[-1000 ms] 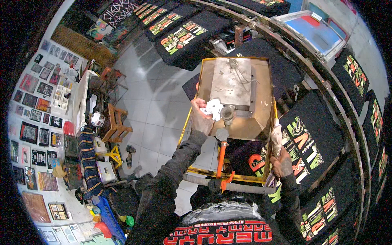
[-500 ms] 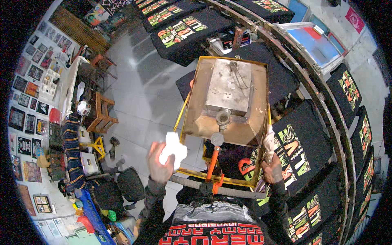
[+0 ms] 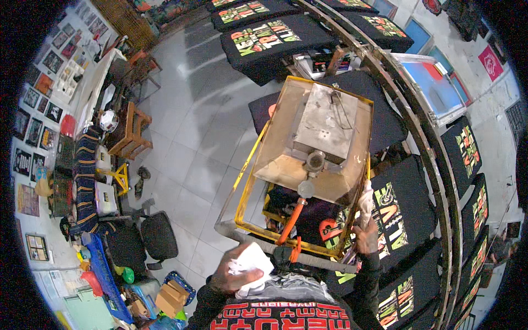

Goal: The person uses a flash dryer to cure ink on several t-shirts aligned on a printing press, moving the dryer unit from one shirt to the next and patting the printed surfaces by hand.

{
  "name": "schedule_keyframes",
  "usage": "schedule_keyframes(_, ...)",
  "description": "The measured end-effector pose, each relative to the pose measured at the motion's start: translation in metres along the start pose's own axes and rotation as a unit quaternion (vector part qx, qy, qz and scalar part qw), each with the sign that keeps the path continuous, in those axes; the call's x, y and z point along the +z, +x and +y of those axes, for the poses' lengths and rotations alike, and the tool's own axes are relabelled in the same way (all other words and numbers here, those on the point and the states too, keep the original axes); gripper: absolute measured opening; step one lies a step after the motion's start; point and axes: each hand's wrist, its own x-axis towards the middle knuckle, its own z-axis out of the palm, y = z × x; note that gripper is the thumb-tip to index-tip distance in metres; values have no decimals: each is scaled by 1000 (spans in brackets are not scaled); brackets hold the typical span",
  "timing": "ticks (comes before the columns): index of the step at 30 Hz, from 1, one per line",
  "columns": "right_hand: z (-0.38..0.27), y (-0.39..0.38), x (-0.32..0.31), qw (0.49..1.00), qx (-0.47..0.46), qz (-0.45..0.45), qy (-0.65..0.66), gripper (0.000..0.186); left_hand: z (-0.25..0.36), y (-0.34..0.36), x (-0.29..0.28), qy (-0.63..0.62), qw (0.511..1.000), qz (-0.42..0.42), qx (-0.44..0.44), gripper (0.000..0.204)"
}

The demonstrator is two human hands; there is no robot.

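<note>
My left hand [image 3: 231, 270] holds a crumpled white cloth or wad [image 3: 254, 259] low in front of my printed black shirt [image 3: 280, 311]. My right hand [image 3: 364, 240] grips the right side of a yellow frame [image 3: 242, 204] around a pale wrapped strip [image 3: 366, 201]. Inside this frame a worn metal box [image 3: 322, 124] lies on a brown panel [image 3: 270, 159], with a round metal fitting [image 3: 315, 162] and an orange tube [image 3: 291, 223] running toward me. A grey padded bar crosses its near end, partly hidden by the white wad.
Black printed T-shirts [image 3: 407, 220] on boards line curved metal rails [image 3: 412, 115]. A screen frame [image 3: 426, 85] stands beyond. To the left are tiled floor [image 3: 192, 159], a wooden stool [image 3: 129, 132], a black chair [image 3: 157, 236], cardboard boxes [image 3: 170, 300] and a cluttered wall side.
My left hand has drawn back from the metal fitting to low before my chest, still holding the white wad. My right hand stays on the frame. The view has shifted, and the frame appears slightly tilted.
</note>
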Motion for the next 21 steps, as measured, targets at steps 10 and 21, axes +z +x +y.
schedule_keyframes(10,-21,1,1,999,10,22,25,42,-3,68,-30,409,824,235,314,29)
schedule_keyframes(21,-1,-16,1,999,31,35,-21,39,7,68,-33,498,837,64,219,22)
